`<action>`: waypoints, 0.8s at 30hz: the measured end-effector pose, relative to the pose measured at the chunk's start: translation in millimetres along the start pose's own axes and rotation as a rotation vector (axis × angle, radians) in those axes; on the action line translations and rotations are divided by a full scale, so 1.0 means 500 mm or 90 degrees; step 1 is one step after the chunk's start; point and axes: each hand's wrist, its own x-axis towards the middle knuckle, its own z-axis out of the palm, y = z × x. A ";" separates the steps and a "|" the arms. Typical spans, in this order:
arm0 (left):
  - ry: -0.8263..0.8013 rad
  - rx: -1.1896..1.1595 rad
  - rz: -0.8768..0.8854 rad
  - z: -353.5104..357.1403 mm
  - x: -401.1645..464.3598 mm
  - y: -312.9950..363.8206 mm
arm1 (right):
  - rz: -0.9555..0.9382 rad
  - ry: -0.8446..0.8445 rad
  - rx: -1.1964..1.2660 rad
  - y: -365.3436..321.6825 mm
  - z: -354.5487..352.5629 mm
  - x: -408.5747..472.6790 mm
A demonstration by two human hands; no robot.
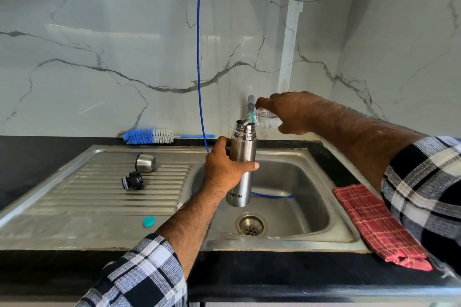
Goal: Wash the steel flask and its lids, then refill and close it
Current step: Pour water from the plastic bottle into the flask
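Refill step — left hand (222,169) grips silver steel flask (241,167) mid-body, right hand (287,112) grasps tilted clear plastic bottle (267,119).
Flask likely wet, slick, getting heavier — hold mid-body.

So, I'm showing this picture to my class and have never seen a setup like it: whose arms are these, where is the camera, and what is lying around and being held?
There is no machine here. The camera sits on a person's head and looks forward and down, so the two arms in checked sleeves are their own. The left hand grips an open steel flask upright over the sink basin. The right hand tilts a clear plastic bottle so that its mouth meets the flask's mouth, apparently to refill it. On the ribbed draining board lie the steel cup lid, the black inner stopper and a small teal cap. A bottle brush lies behind the sink, and a red cloth drapes over its right edge.
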 end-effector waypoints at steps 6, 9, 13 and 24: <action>-0.002 -0.002 0.002 0.000 -0.002 -0.001 | -0.009 0.000 -0.007 -0.003 -0.006 -0.004; 0.002 -0.002 -0.002 -0.001 -0.001 -0.003 | -0.014 0.003 -0.008 -0.002 -0.008 -0.005; 0.004 0.001 -0.001 -0.001 -0.002 -0.004 | -0.021 0.005 -0.013 -0.003 -0.009 -0.004; 0.003 0.002 0.005 -0.003 -0.005 -0.007 | -0.030 0.014 -0.035 -0.009 -0.009 -0.001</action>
